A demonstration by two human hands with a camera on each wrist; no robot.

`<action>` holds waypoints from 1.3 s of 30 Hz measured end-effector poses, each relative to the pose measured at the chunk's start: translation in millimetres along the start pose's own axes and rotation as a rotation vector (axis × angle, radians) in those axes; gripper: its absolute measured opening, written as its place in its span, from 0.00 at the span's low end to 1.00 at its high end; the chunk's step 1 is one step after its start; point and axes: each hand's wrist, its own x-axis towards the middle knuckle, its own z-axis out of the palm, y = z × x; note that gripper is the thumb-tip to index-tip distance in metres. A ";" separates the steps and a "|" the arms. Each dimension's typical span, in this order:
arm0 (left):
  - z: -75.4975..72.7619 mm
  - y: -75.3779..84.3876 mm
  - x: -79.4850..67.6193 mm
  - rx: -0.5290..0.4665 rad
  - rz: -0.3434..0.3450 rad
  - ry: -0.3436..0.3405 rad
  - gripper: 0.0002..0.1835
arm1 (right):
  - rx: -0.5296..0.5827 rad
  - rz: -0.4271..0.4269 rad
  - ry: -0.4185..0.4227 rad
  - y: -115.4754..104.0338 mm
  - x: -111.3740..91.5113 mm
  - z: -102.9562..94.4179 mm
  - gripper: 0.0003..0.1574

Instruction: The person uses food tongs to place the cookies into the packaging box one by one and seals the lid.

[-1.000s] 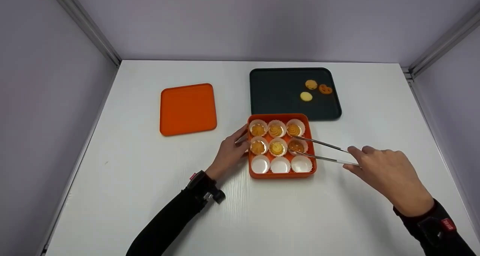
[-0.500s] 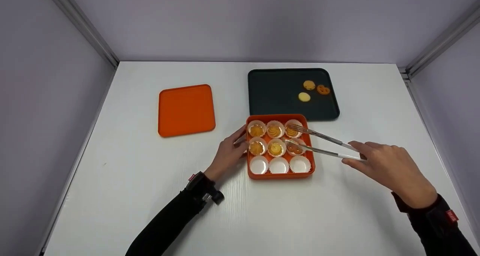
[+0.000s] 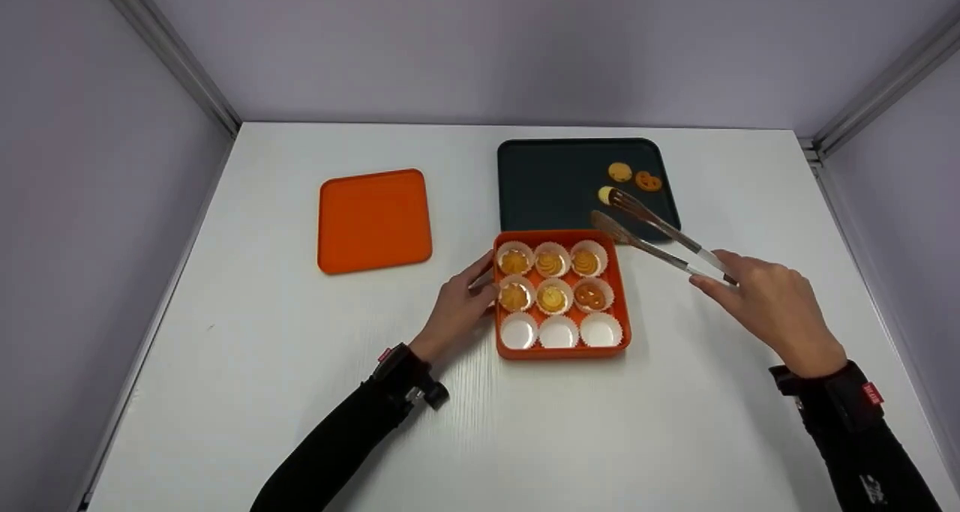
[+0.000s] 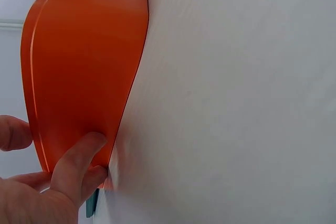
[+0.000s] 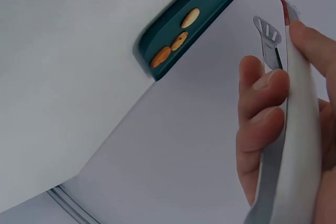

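Right hand (image 3: pixel 780 306) grips tongs (image 3: pixel 675 235); left hand (image 3: pixel 457 302) apparently only touches orange box (image 3: pixel 562 352), fingers (image 4: pixel 79 156) extended; white table (image 3: pixel 225 294) beneath them, grey wall (image 3: pixel 405 47) beyond.

We see a vivid orange-red box (image 3: pixel 564 353) lined with white, finely pleated paper cups (image 3: pixel 559 333). The swirled cookie (image 3: pixel 550 263) in its far row's middle is golden; the centre cookie (image 3: pixel 552 297) is paler lemon yellow, and the piece beside it on the right (image 3: pixel 589 296) is caramel brown. We find the tray (image 3: pixel 551 182) a dark blue-green, and its treats cream yellow, tan specked with brown, and orange-brown. The square plate (image 3: pixel 375 223) is plain bright orange. The tongs (image 3: pixel 673 233) are silver-grey with white handles (image 5: pixel 297 135). We note black sleeves (image 3: pixel 330 437), a red tag (image 3: pixel 872 393), lilac-grey walls (image 3: pixel 450 40) and a white desk (image 3: pixel 225 384) with faint grain lines.
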 end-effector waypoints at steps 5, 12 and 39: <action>0.0 -2.0 0.5 0.009 0.006 -0.001 0.34 | -0.005 0.047 -0.024 11.5 2.9 8.9 0.31; 0.0 -1.5 0.7 0.025 -0.003 0.001 0.34 | -0.005 0.088 -0.039 23.3 12.5 15.7 0.30; -2.6 -0.1 1.8 0.062 0.041 0.012 0.34 | 0.042 0.254 -0.131 40.4 31.5 43.7 0.38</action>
